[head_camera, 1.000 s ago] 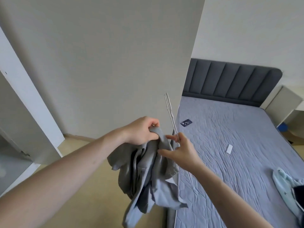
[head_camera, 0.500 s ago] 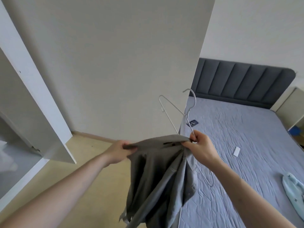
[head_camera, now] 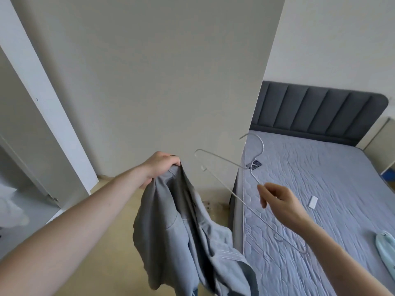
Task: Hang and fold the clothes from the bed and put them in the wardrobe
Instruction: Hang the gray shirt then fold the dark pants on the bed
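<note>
- Wardrobe door [head_camera: 42, 116] stands open at the far left, with white cloth [head_camera: 10, 208] dimly visible inside the cabinet behind it.
- Left hand [head_camera: 160, 167] is held out in front of the pale wardrobe panel, its grip curled tight round the top of a grey garment [head_camera: 183, 231]; the cloth hangs bunched and loose below the fist, over the tan floor [head_camera: 102, 253] beside the bed.
- White wire hanger [head_camera: 224, 165] is in the air between the two hands, tilted, hook upward, apart from the garment.
- Right hand [head_camera: 277, 199] holds the hanger below the hook, its grip pinching the wire between thumb and fingers, above the bed's left edge.
- Bed [head_camera: 320, 189] has a grey quilted cover and a dark padded headboard [head_camera: 316, 112].
- On the cover lie a small dark card [head_camera: 254, 164] near the hanger's hook, a small white object [head_camera: 313, 202] just right of the hand, and a pale blue garment [head_camera: 384, 246] at the right edge.
</note>
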Tool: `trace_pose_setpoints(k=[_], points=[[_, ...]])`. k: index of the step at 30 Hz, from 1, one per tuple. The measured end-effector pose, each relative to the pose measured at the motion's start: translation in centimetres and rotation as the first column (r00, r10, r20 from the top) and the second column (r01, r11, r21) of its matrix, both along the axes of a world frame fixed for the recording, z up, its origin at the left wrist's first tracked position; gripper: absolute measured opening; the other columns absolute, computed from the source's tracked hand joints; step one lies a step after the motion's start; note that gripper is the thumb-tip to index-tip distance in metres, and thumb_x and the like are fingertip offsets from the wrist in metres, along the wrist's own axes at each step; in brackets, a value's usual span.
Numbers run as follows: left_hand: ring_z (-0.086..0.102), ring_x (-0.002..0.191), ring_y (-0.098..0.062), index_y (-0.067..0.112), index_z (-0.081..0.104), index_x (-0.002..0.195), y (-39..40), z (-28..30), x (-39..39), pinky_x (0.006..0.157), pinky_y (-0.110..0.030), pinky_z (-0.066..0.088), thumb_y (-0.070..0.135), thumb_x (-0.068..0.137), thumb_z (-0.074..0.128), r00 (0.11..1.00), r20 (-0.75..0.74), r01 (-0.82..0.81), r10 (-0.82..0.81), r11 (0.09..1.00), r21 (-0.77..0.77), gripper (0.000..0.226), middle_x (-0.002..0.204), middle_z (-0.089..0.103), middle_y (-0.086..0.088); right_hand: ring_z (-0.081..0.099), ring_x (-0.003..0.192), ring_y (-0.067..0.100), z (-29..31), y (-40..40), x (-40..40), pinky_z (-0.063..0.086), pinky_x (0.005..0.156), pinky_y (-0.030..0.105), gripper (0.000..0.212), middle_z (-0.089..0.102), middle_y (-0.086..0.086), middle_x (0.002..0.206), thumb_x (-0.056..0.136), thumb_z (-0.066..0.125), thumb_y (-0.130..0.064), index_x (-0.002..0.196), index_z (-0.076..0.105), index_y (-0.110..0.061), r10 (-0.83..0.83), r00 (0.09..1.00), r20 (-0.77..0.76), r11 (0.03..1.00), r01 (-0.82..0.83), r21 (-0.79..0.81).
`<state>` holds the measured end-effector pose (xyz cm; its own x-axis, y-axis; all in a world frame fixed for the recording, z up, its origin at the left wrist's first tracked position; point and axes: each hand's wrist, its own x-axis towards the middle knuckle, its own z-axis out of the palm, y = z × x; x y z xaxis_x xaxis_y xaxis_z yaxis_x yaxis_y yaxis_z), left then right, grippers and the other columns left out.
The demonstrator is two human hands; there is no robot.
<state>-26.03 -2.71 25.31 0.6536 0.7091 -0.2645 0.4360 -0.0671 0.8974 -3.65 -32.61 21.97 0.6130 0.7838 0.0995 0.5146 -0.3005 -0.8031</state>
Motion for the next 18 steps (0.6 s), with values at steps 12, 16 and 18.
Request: trace_pose_setpoints(k=[12,16,18], points=[[0.035,0.063,-0.022,0.018,0.044,0.052,3.8,-0.9,-0.7,0.058,-0.034,0.028,0.028,0.085,0.067,0.967,-0.164,-0.127,0.193,0.93,0.344,0.041,0.057,0.041,0.002,0.023,0.047,0.012,1.9,-1.4,-1.2,0.021,0.046,0.02,0.039,0.031,-0.004,0.054,0.104,0.057,-0.037,0.07,0.073,-0.023,0.135,0.991,-0.005,0.991,-0.135,-0.01],[0.026,0.064,-0.017,0.02,0.039,0.059,3.3,0.0,-0.6,0.059,-0.035,0.022,0.022,0.087,0.062,0.984,-0.122,-0.079,0.131,0.93,0.36,0.036,0.059,0.033,0.002,0.024,0.049,0.013,1.6,-0.3,-1.9,0.021,0.048,0.022,0.04,0.03,-0.001,0.055,0.105,0.056,-0.037,0.072,0.074,-0.021,0.179,0.983,-0.028,0.983,-0.18,-0.044],[0.024,0.06,-0.015,0.02,0.035,0.059,3.1,0.6,-0.6,0.058,-0.035,0.02,0.022,0.087,0.061,0.988,-0.107,-0.068,0.112,0.934,0.352,0.038,0.058,0.029,0.004,0.025,0.048,0.012,1.4,0.4,-2.5,0.022,0.048,0.023,0.041,0.031,-0.002,0.055,0.105,0.056,-0.037,0.072,0.073,-0.02,0.19,0.982,-0.015,0.979,-0.19,-0.067]])
